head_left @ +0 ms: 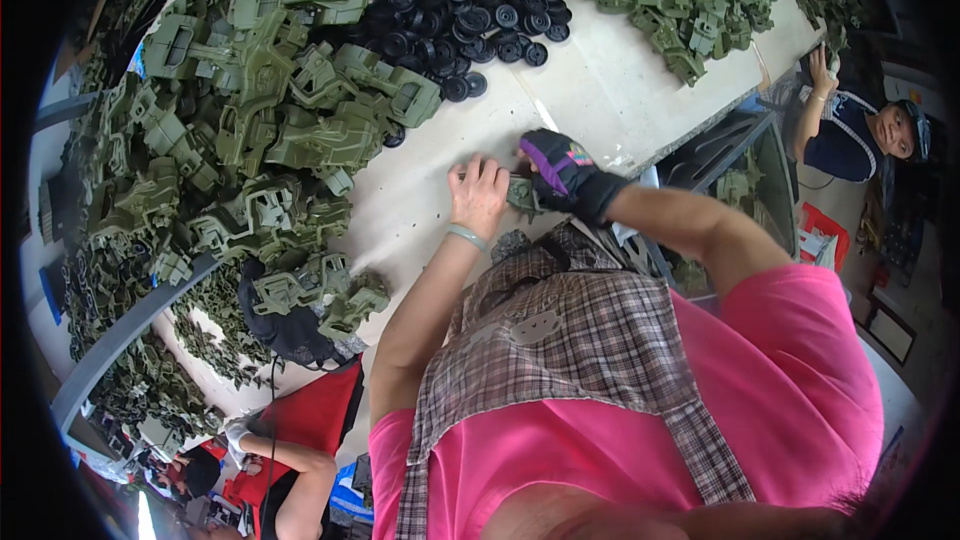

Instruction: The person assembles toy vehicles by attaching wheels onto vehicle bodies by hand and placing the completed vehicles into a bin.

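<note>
Over pale flat bench, mid-frame, seems to brace small grey-green plastic part between bare left hand and black-and-purple gloved right hand, likely for steadiness; cannot tell either hand's grip.

The bare left hand is over the pale worktable, beside a green moulded part. The right hand, in a black-and-purple glove, is at the part's other side; its grip is partly hidden. Black wheels lie heaped beyond, green vehicle-shaped mouldings piled leftward. A co-worker is at far right.
</note>
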Demonstrator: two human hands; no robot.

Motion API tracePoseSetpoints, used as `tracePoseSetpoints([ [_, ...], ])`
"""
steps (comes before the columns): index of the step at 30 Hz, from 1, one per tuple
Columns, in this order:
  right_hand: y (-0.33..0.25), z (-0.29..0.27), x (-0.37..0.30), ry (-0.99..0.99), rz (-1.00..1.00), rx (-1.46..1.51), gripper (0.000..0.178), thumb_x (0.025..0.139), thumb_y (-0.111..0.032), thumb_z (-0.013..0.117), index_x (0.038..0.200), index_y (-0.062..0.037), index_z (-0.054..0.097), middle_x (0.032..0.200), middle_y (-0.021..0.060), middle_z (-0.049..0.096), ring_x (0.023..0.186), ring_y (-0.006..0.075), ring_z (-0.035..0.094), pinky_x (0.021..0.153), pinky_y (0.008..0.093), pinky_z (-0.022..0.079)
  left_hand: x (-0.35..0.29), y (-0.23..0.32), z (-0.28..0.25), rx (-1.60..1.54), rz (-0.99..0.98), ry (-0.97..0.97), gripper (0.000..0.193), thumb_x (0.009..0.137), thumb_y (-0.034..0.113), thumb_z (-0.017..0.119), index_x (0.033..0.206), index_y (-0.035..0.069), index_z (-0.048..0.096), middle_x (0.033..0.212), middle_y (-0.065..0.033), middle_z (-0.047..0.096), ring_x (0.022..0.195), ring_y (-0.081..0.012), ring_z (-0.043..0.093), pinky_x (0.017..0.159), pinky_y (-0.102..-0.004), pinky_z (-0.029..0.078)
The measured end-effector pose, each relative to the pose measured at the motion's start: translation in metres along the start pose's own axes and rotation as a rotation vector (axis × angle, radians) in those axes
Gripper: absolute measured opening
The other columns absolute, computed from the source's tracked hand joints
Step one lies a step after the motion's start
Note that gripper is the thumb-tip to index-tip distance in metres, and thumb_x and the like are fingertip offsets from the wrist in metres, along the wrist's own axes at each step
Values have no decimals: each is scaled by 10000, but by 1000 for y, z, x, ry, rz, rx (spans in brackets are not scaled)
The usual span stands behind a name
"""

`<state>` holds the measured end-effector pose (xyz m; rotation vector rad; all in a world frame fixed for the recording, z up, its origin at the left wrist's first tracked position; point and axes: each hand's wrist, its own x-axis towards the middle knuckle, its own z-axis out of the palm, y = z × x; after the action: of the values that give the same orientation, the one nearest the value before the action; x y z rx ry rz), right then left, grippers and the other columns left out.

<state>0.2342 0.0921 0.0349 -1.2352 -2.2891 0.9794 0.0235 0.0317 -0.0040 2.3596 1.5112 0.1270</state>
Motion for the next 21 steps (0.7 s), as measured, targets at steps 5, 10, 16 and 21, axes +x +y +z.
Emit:
tracePoseSetpoints([
  [5, 60, 41, -31, 220, 600, 380, 222, 922, -209, 712, 1031, -41, 617, 910, 197, 663, 840, 421, 656, 750, 463, 532, 16, 6, -25, 328, -48, 93, 991, 682, 75, 808, 1584, 184, 413, 1697, -135, 236, 1589, -437, 176, 1180, -777, 175],
  [10, 45, -40, 53, 453, 137, -290, 421, 846, -260, 800, 1122, -15, 598, 1034, 219, 644, 975, 416, 611, 851, 483, 504, 1, 31, -51, -416, -363, 236, 1114, 687, -22, 763, 1657, 125, 235, 1698, -218, 165, 1572, -479, 177, 1244, -659, 205],
  [16, 78, -32, 91, 438, 266, -264, 355, 865, -229, 773, 1109, -18, 625, 1057, 215, 659, 1029, 428, 627, 896, 506, 516, 10, 76, -7, -919, -876, 538, 1253, 743, 126, 884, 1660, 52, 33, 1580, -327, 220, 1481, -479, 315, 1252, -520, 313],
  [21, 59, -52, 63, 319, 523, 40, 331, 992, -198, 638, 1270, -19, 652, 1098, 178, 718, 984, 314, 690, 877, 402, 547, 6, 76, 18, -801, -863, 361, 1260, 733, 197, 851, 1665, 103, 8, 1546, -310, 291, 1292, -519, 540, 1097, -535, 496],
])
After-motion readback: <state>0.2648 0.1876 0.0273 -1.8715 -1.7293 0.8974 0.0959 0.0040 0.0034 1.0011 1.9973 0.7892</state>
